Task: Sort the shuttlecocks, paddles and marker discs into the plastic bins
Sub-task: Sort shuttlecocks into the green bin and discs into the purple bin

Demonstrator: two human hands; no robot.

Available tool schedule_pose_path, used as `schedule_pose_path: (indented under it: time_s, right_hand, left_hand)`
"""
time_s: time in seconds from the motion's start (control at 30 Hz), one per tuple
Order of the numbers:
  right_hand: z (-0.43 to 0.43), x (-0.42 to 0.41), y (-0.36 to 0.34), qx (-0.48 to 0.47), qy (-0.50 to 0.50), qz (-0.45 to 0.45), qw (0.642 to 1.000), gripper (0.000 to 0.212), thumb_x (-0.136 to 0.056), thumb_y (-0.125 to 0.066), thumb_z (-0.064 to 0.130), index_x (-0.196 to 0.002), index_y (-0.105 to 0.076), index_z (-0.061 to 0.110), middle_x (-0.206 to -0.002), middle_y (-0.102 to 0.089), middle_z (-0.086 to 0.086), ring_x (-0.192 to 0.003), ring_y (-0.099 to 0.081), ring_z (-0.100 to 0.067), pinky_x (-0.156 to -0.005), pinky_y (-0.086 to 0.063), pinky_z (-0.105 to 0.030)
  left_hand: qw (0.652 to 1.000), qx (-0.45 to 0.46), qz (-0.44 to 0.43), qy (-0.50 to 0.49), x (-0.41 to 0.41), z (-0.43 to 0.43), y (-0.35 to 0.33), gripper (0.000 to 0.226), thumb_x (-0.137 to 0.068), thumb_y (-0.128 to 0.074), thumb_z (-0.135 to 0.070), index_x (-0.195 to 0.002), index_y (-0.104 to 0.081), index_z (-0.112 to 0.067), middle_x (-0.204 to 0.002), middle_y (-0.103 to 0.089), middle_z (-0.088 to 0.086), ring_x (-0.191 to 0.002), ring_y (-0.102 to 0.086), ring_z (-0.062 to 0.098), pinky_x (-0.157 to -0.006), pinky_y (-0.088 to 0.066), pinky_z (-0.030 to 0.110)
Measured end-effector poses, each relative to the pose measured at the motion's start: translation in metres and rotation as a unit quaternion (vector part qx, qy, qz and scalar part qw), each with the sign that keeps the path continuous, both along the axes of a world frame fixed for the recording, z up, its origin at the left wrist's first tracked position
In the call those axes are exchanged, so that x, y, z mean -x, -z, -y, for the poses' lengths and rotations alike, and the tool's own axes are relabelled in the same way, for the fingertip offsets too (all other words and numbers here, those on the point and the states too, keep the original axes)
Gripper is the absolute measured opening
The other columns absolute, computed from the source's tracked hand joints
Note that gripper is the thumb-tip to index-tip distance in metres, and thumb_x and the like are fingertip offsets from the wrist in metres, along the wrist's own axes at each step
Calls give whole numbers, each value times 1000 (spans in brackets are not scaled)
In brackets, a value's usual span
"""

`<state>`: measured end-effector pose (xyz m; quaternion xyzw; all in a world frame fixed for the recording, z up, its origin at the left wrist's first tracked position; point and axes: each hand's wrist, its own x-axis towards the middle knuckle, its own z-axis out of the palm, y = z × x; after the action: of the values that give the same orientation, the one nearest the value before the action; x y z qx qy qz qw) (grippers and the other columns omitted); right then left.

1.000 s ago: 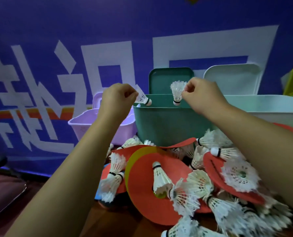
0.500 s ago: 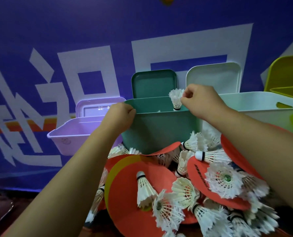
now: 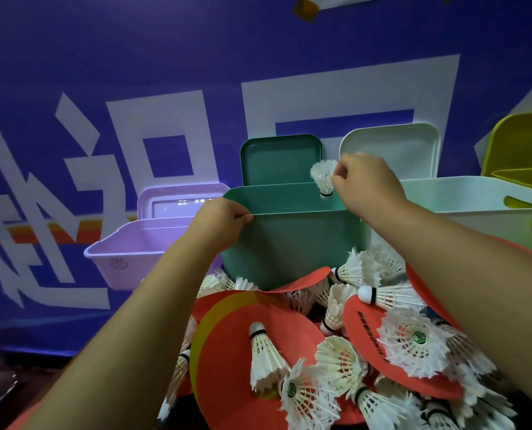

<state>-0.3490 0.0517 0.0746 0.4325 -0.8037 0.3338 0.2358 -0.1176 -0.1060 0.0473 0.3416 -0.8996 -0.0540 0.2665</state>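
A blue banner (image 3: 165,57) with big white characters backs a row of plastic bins. The right hand (image 3: 367,184) pinches a shuttlecock (image 3: 322,176) by its feathers, fingers curled tight. The shuttlecock hangs upright, cork down, over the teal bin (image 3: 289,243) near its right end. The left hand (image 3: 221,221), curled, grips that bin's front rim by the left corner.

The orange paddle (image 3: 364,333) reads "SONICE".
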Motion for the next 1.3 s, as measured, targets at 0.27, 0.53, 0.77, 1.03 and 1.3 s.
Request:
schedule_pose_path:
  time_s: [0.27, 0.53, 0.77, 1.03, 1.3]
  right_hand:
    - [9, -1, 11, -187, 28, 26, 982, 35, -98, -45, 32, -108, -77, 23, -109, -72, -10, -112, -54, -38, -85, -51, -39]
    - [-12, -18, 10, -143, -32, 28, 989, 32, -96, -49, 27, -100, -80, 22, -107, -74, -4, -109, -61, -36, -94, -57, -44]
    - [-60, -74, 10, -79, -168, 25, 982, 17, -99, -63, 30, -101, -80, 29, -103, -68, 10, -99, -64, -14, -87, -47, -29]
    - [-149, -141, 44, -159, -315, 56, 934, 11, -96, -71, 37, -104, -78, 39, -102, -71, 20, -100, -64, 3, -89, -50, -22]
    - [-167, -156, 95, -252, -289, 19, 924, 43, -94, -49, 62, -132, -62, 46, -120, -59, 26, -122, -48, -5, -106, -46, -40]
  left_hand:
    - [999, -38, -15, -10, -3, -4, -1, 25, -105, -61, -29, -112, -81, -16, -106, -77, 11, -93, -67, 30, -77, -49, 29]
    - [1000, -25, 4, -17, -3, -8, 2, 30, -106, -57, -25, -130, -74, -20, -126, -74, 8, -114, -66, 31, -98, -50, 34]
    - [992, -4, 129, -3, -22, -36, -2, 71, -108, -52, -35, -166, -19, -11, -172, -22, 9, -158, -21, 29, -127, -21, 40]
    - [994, -35, 42, 95, -120, -166, 19, 28, -102, -58, -46, -126, -70, -37, -119, -69, -22, -105, -62, -6, -90, -52, 23]
    - [988, -58, -61, 133, -163, -239, 101, 23, -95, -65, -53, -110, -64, -36, -102, -63, -23, -98, -63, 2, -80, -46, 17]
